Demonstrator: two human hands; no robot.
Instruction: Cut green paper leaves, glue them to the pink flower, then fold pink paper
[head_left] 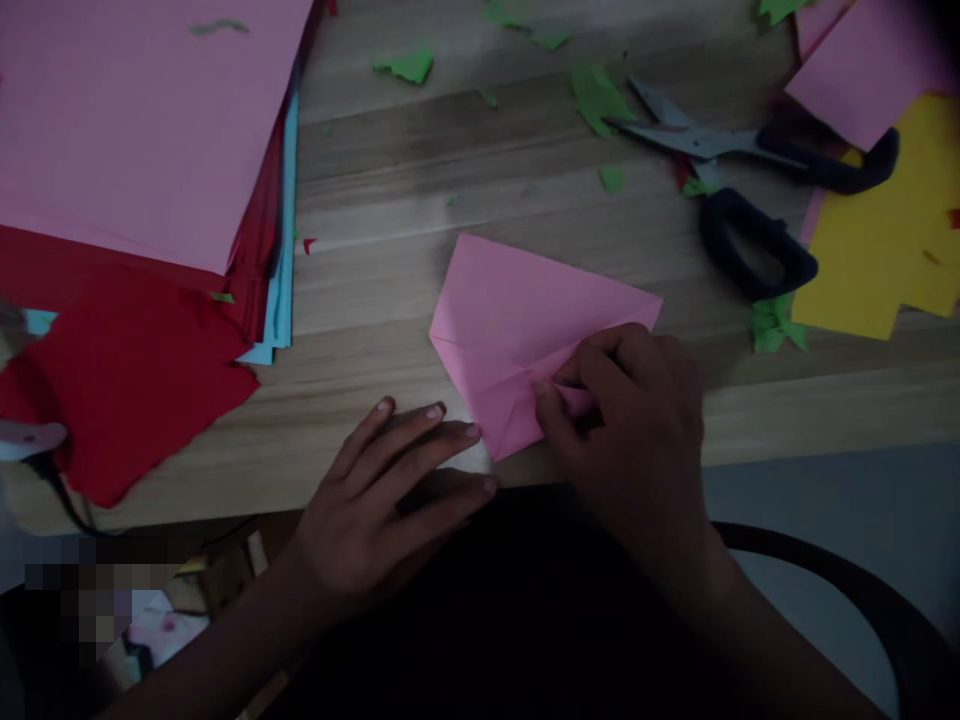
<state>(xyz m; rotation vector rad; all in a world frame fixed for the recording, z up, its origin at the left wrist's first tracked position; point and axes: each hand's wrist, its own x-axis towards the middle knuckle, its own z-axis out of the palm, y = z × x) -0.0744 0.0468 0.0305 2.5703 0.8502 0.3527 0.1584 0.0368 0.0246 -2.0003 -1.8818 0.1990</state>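
A folded sheet of pink paper (525,300) lies near the table's front edge, with crease lines across its lower left part. My right hand (630,420) pinches a fold of this paper between thumb and fingers at its lower right side. Beside the paper's lower left corner, my left hand (405,490) has its fingers stretched out and apart, fingertips close to the paper's edge. Nothing is in the left hand. Part of the pink paper is hidden under the right hand.
Scissors (705,140) with dark handles lie spread at the right, by yellow paper (862,240) and pink pieces (862,70). A stack of coloured sheets (142,120) and torn red paper (135,380) occupy the left. Green scraps (409,66) are scattered on the wooden table (375,280).
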